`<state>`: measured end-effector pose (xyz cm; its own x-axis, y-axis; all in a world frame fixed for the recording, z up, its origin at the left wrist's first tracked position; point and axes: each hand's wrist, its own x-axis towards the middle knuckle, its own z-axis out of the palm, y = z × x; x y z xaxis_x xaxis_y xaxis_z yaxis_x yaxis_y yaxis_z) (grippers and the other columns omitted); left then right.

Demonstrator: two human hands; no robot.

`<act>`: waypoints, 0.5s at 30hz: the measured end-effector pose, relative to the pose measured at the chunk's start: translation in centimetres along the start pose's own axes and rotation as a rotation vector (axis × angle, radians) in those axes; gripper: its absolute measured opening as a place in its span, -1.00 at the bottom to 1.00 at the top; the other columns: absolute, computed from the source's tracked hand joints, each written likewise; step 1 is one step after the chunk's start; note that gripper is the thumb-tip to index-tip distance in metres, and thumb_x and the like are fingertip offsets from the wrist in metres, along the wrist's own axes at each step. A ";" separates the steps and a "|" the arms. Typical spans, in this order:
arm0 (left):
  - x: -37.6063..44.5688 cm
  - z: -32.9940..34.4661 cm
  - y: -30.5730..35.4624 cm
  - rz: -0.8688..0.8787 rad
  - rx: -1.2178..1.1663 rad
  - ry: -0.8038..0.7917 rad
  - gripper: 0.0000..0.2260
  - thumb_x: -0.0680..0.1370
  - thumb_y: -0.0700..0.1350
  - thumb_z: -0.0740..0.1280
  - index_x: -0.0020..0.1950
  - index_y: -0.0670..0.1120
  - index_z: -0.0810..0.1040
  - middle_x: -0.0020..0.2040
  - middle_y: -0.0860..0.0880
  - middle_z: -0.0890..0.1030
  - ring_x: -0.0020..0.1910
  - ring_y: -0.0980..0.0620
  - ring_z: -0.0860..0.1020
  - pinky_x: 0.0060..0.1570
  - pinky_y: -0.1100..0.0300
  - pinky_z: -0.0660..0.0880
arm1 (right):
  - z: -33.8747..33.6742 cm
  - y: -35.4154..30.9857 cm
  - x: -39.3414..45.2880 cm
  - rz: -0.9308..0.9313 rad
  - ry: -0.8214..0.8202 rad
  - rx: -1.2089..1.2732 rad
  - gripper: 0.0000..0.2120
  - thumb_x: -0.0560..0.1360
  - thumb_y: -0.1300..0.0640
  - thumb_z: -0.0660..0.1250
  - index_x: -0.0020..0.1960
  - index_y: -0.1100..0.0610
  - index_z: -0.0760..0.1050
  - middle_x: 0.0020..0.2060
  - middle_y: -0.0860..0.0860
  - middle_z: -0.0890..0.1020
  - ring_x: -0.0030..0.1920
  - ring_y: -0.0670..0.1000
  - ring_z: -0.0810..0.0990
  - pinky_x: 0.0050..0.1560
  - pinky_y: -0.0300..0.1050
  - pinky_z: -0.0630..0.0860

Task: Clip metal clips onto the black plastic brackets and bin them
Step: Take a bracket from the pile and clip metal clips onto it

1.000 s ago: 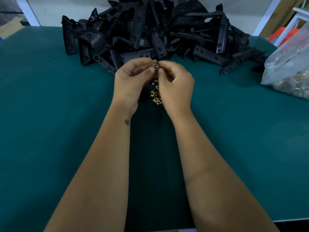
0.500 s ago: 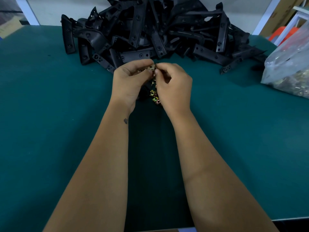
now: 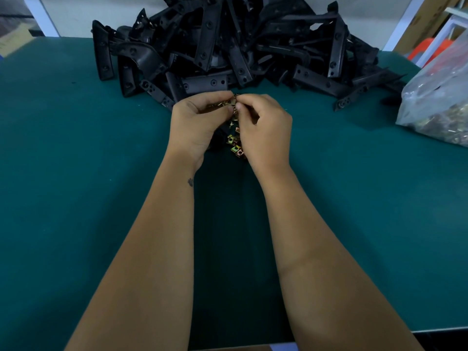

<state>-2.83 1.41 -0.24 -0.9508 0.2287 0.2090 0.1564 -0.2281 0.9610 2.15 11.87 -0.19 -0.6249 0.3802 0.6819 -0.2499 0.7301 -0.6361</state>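
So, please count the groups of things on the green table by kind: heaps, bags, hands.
Heap of black brackets: 1
Small heap of metal clips: 1
Clear plastic bag: 1
Hands, left hand and right hand: 2
Total: 5

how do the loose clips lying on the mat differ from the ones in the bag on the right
The loose clips lie bare on the green mat between the two wrists, a small scatter; the bagged clips sit inside a clear plastic bag at the table's right edge, a far bigger heap. The loose ones show clear square shapes with holes; the bagged ones blur behind the plastic. Both look brassy yellow metal.
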 end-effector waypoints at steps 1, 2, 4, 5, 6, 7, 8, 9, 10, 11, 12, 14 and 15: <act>0.0 0.0 0.0 0.009 0.003 -0.005 -0.78 0.48 -0.39 0.42 0.06 -0.16 0.65 -0.04 -0.10 0.69 -0.01 0.01 0.65 0.08 0.20 0.57 | 0.0 0.0 0.0 -0.007 -0.003 -0.006 -0.85 0.53 0.31 0.35 0.04 0.28 0.66 -0.11 0.10 0.68 -0.07 0.04 0.63 0.00 -0.10 0.53; -0.1 0.1 0.0 0.018 0.006 -0.007 -0.77 0.47 -0.39 0.44 0.07 -0.16 0.65 -0.05 -0.07 0.70 -0.02 0.04 0.65 0.04 0.23 0.57 | 0.0 0.0 -0.1 -0.015 -0.003 -0.013 -0.85 0.53 0.31 0.35 0.04 0.28 0.66 -0.11 0.11 0.68 -0.07 0.05 0.63 -0.01 -0.09 0.54; -0.1 0.1 0.0 0.026 0.002 -0.010 -0.77 0.46 -0.39 0.45 0.06 -0.15 0.65 -0.11 -0.02 0.71 -0.07 0.09 0.66 -0.04 0.29 0.56 | 0.0 0.0 -0.1 -0.025 -0.003 -0.028 -0.84 0.53 0.31 0.33 0.04 0.29 0.66 -0.10 0.12 0.67 -0.07 0.07 0.63 -0.01 -0.03 0.54; -0.1 0.1 0.0 0.026 -0.006 -0.017 -0.77 0.46 -0.39 0.44 0.05 -0.15 0.65 -0.13 0.01 0.71 -0.09 0.11 0.66 -0.07 0.32 0.55 | 0.1 0.0 -0.2 -0.029 -0.005 -0.035 -0.84 0.53 0.31 0.33 0.05 0.29 0.65 -0.10 0.12 0.67 -0.07 0.08 0.63 -0.01 -0.01 0.53; 0.0 0.0 0.0 0.025 -0.015 -0.026 -0.75 0.46 -0.41 0.43 0.06 -0.14 0.64 -0.15 0.04 0.71 -0.10 0.13 0.66 -0.08 0.33 0.55 | 0.1 0.0 -0.2 -0.035 -0.009 -0.043 -0.84 0.54 0.31 0.32 0.05 0.29 0.65 -0.10 0.12 0.67 -0.07 0.09 0.63 -0.02 0.01 0.53; 0.0 0.0 0.0 0.026 -0.019 -0.034 -0.73 0.47 -0.42 0.42 0.08 -0.14 0.62 -0.16 0.06 0.71 -0.11 0.15 0.65 -0.07 0.34 0.55 | 0.1 -0.1 -0.2 -0.042 -0.014 -0.049 -0.83 0.54 0.31 0.31 0.05 0.29 0.65 -0.10 0.13 0.67 -0.07 0.09 0.62 -0.02 0.02 0.53; 0.0 0.0 0.0 0.029 -0.015 -0.037 -0.71 0.47 -0.43 0.41 0.11 -0.14 0.61 -0.15 0.07 0.71 -0.10 0.17 0.65 -0.05 0.34 0.55 | 0.0 -0.1 -0.2 -0.046 -0.020 -0.053 -0.83 0.54 0.31 0.31 0.05 0.29 0.65 -0.10 0.12 0.67 -0.08 0.09 0.62 -0.03 0.02 0.53; 0.1 -0.1 -0.1 0.034 -0.008 -0.040 -0.68 0.47 -0.44 0.41 0.14 -0.13 0.60 -0.15 0.08 0.70 -0.09 0.18 0.65 -0.04 0.34 0.55 | 0.0 0.0 -0.3 -0.046 -0.025 -0.056 -0.83 0.54 0.31 0.31 0.05 0.28 0.65 -0.11 0.12 0.66 -0.08 0.08 0.62 -0.03 0.02 0.53; 0.1 -0.1 -0.1 0.036 -0.004 -0.042 -0.67 0.47 -0.44 0.41 0.16 -0.13 0.59 -0.15 0.08 0.71 -0.09 0.19 0.65 -0.03 0.34 0.55 | 0.1 0.0 -0.3 -0.043 -0.029 -0.058 -0.84 0.54 0.31 0.30 0.04 0.28 0.65 -0.11 0.12 0.66 -0.08 0.08 0.62 -0.04 0.03 0.53; 0.1 -0.1 -0.2 0.036 -0.001 -0.045 -0.65 0.47 -0.44 0.41 0.17 -0.13 0.58 -0.15 0.09 0.71 -0.08 0.19 0.65 -0.02 0.34 0.55 | 0.1 0.0 -0.3 -0.037 -0.034 -0.062 -0.84 0.54 0.31 0.30 0.04 0.28 0.65 -0.11 0.13 0.66 -0.08 0.09 0.62 -0.03 0.03 0.53; 0.1 -0.2 -0.3 0.034 0.002 -0.046 -0.65 0.47 -0.44 0.42 0.17 -0.12 0.58 -0.15 0.09 0.71 -0.07 0.18 0.65 -0.02 0.34 0.55 | 0.1 0.0 -0.3 -0.029 -0.038 -0.068 -0.83 0.54 0.31 0.30 0.04 0.28 0.65 -0.11 0.13 0.66 -0.08 0.09 0.62 -0.03 0.04 0.52; 0.2 -0.2 -0.4 0.031 0.012 -0.048 -0.67 0.46 -0.43 0.42 0.14 -0.12 0.59 -0.15 0.09 0.72 -0.06 0.17 0.66 -0.01 0.33 0.55 | 0.2 0.0 -0.3 -0.015 -0.039 -0.083 -0.83 0.54 0.31 0.29 0.05 0.27 0.65 -0.09 0.12 0.67 -0.07 0.09 0.62 -0.02 0.02 0.52; 0.2 -0.3 -0.5 0.029 0.018 -0.051 -0.69 0.46 -0.43 0.42 0.13 -0.12 0.60 -0.15 0.09 0.72 -0.05 0.16 0.66 0.00 0.32 0.55 | 0.2 0.0 -0.4 -0.013 -0.036 -0.091 -0.83 0.54 0.31 0.29 0.05 0.27 0.65 -0.09 0.12 0.67 -0.08 0.09 0.62 -0.03 0.00 0.52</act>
<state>-3.21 1.32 -0.72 -0.9312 0.2701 0.2449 0.1886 -0.2181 0.9575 2.21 11.60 -0.52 -0.6488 0.3508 0.6753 -0.1907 0.7842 -0.5905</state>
